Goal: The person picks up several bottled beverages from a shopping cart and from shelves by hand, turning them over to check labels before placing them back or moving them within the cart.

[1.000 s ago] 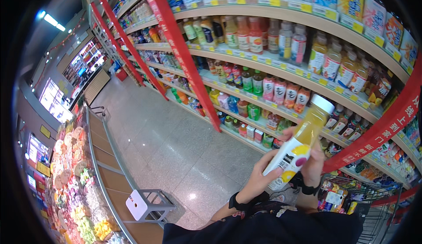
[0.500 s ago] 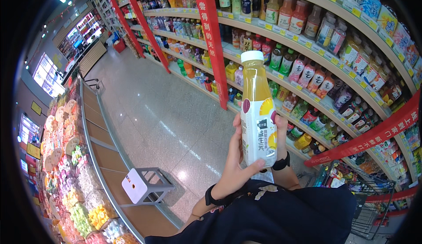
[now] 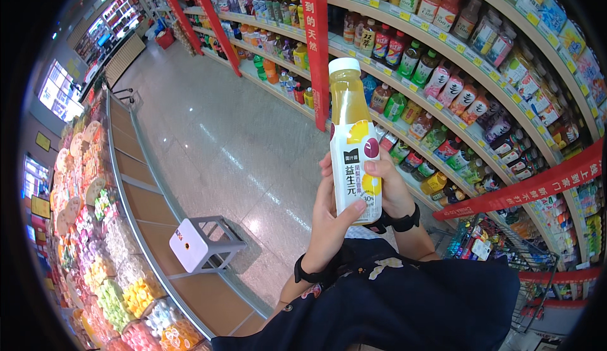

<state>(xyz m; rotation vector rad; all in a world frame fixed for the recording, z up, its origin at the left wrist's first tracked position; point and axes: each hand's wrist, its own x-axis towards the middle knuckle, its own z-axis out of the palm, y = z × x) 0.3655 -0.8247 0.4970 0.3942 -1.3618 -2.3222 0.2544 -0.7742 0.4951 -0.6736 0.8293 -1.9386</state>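
Observation:
A bottle of yellow juice (image 3: 354, 161) with a white cap and a white fruit-printed label stands upright between my two hands, in front of my body. My left hand (image 3: 330, 215) grips its lower left side, with the thumb across the front near the base. My right hand (image 3: 393, 187) holds the right side, its thumb on the label's edge. The fingers behind the bottle are partly hidden. Dark bands circle both wrists.
Curved drink shelves (image 3: 404, 73) filled with bottles rise ahead and to the right. Red strips (image 3: 313, 54) hang before them. A wire shopping cart (image 3: 531, 262) stands at the right. At the left are a pale stool (image 3: 197, 247) and a long candy display (image 3: 117, 269).
Both hands have moved the bottle a little to the left and up in the view. It has turned slightly, bringing the label's lettering more to the front. My hold stays two-handed.

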